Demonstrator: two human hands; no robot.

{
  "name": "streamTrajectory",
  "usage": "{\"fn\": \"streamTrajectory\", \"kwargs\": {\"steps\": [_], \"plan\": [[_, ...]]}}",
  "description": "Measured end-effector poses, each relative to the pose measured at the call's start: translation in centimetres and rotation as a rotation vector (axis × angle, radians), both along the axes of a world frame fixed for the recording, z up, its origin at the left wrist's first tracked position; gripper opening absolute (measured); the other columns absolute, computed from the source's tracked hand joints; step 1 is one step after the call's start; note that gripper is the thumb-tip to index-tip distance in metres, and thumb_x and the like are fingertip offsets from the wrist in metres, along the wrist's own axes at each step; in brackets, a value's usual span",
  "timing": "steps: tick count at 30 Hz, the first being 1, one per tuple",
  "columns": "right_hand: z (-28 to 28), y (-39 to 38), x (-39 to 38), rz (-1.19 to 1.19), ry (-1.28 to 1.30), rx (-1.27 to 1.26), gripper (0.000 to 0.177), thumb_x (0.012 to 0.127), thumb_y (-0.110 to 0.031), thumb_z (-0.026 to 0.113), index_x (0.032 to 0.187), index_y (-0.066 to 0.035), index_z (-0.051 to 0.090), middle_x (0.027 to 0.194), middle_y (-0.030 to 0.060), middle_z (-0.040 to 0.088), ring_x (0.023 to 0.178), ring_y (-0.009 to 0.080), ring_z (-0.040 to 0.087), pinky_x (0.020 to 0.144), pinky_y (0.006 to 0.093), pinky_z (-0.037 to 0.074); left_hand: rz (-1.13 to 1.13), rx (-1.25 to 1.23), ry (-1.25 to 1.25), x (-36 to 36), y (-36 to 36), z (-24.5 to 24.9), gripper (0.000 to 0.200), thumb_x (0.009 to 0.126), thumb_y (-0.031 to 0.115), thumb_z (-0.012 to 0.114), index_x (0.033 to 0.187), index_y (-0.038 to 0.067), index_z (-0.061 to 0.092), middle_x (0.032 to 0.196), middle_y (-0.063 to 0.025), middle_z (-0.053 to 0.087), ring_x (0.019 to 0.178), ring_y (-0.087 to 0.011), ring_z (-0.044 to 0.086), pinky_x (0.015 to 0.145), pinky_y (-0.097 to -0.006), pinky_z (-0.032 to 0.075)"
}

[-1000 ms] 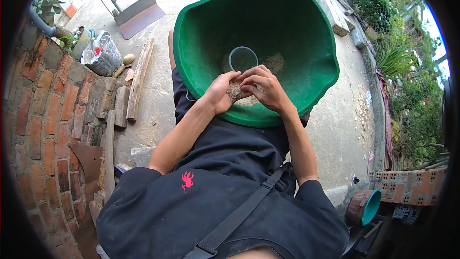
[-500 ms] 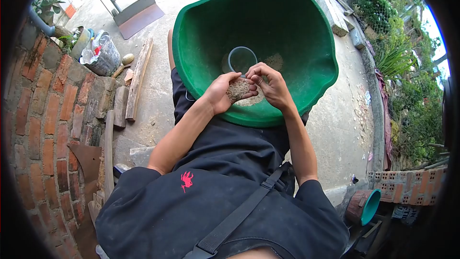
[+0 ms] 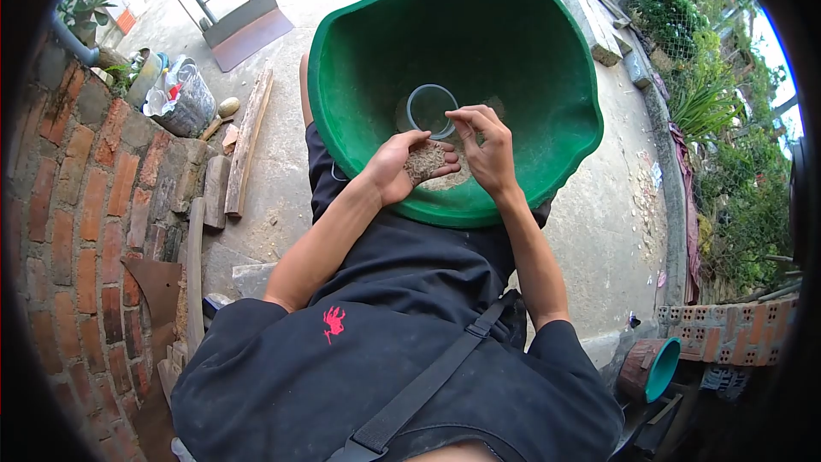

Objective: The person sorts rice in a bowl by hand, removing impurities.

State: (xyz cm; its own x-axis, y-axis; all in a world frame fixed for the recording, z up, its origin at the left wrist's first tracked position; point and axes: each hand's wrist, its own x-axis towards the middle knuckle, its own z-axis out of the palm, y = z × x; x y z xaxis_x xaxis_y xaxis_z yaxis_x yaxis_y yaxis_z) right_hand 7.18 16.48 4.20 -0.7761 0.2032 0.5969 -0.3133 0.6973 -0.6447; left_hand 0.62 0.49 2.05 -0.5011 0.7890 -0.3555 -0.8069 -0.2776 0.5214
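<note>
My left hand is turned palm up and cupped under a small heap of brownish grain. Whether it is seed or husk is too fine to tell. Just to its right, my right hand has thumb and forefinger pinched together; anything between them is too small to make out. Both hands are over the near side of a large green tub between my legs. Inside the tub, beyond my hands, stands a clear round container with a pale rim. More loose grain lies on the tub's bottom, partly hidden by my hands.
A brick wall runs along the left, with wooden planks beside it. Farther off are a bucket of litter and a hand truck. Plants and a fence line the right, above a small pot.
My right hand has moved away from the left palm, slightly up and right, with its pinched fingertips now near the container's rim. The left hand stays in place with the grain.
</note>
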Motion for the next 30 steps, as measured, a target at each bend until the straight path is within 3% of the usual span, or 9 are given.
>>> {"fn": "streamTrajectory", "kwargs": {"steps": [6, 9, 15, 19, 22, 28, 30], "plan": [[0.4, 0.7, 0.8, 0.206, -0.093, 0.030, 0.014, 0.080, -0.004, 0.067, 0.094, -0.005, 0.071, 0.104, 0.0087, 0.065, 0.104, 0.0266, 0.058, 0.090, 0.0369, 0.046, 0.022, 0.074, 0.011, -0.3, 0.0, -0.8, 0.037, 0.103, 0.024, 0.033, 0.107, -0.006, 0.054, 0.099, -0.0186, 0.066, 0.093, -0.0286, 0.068, 0.086, -0.0414, 0.058], [0.6, 0.3, 1.1, 0.252, -0.192, 0.191, 0.023, 0.074, -0.014, 0.070, 0.096, -0.011, 0.070, 0.118, 0.0045, 0.060, 0.119, 0.0245, 0.048, 0.103, 0.0398, 0.030, 0.032, 0.052, 0.006, -0.4, 0.0, -0.9, 0.037, 0.104, 0.026, 0.032, 0.106, -0.003, 0.054, 0.098, -0.0167, 0.067, 0.092, -0.0261, 0.068, 0.084, -0.0394, 0.057], [0.3, 0.2, 1.3, 0.229, -0.221, 0.288, 0.024, 0.073, -0.019, 0.073, 0.096, -0.015, 0.071, 0.118, 0.0026, 0.061, 0.122, 0.0241, 0.045, 0.104, 0.0407, 0.027, -0.029, 0.124, 0.013, -0.7, -0.3, -1.5, 0.040, 0.104, 0.026, 0.033, 0.113, -0.005, 0.057, 0.104, -0.0173, 0.067, 0.097, -0.0265, 0.067, 0.089, -0.0390, 0.055], [0.1, 0.4, 1.3, 0.214, -0.256, 0.299, 0.021, 0.074, -0.017, 0.073, 0.094, -0.011, 0.072, 0.120, 0.0035, 0.061, 0.122, 0.0249, 0.046, 0.105, 0.0396, 0.028, -0.019, 0.082, 0.037, -0.7, -0.3, -1.4, 0.040, 0.104, 0.026, 0.035, 0.112, -0.005, 0.057, 0.104, -0.0171, 0.067, 0.096, -0.0262, 0.067, 0.088, -0.0386, 0.055], [-0.4, 0.5, 1.0, 0.203, -0.225, 0.295, 0.016, 0.076, -0.019, 0.074, 0.090, -0.012, 0.072, 0.116, 0.0023, 0.062, 0.118, 0.0228, 0.048, 0.102, 0.0395, 0.030, 0.002, 0.059, 0.050, -0.5, -0.2, -1.1, 0.038, 0.103, 0.025, 0.036, 0.111, -0.005, 0.058, 0.105, -0.0164, 0.067, 0.096, -0.0250, 0.067, 0.088, -0.0382, 0.055], [-0.3, 0.5, 0.8, 0.241, -0.165, 0.282, 0.008, 0.080, -0.010, 0.071, 0.088, -0.009, 0.072, 0.108, 0.0016, 0.065, 0.112, 0.0221, 0.052, 0.099, 0.0365, 0.033, 0.031, 0.070, 0.020, -0.7, -0.1, -1.6, 0.033, 0.103, 0.024, 0.035, 0.106, -0.002, 0.057, 0.102, -0.0142, 0.067, 0.089, -0.0224, 0.067, 0.081, -0.0370, 0.056], [-0.2, 0.6, 0.6, 0.258, -0.117, 0.178, 0.008, 0.081, -0.004, 0.069, 0.087, -0.007, 0.072, 0.101, 0.0048, 0.066, 0.098, 0.0221, 0.059, 0.091, 0.0355, 0.042, 0.035, 0.107, 0.003, -0.5, -0.1, -1.4, 0.036, 0.103, 0.023, 0.034, 0.108, -0.004, 0.057, 0.103, -0.0161, 0.066, 0.092, -0.0251, 0.067, 0.083, -0.0379, 0.057]]}}
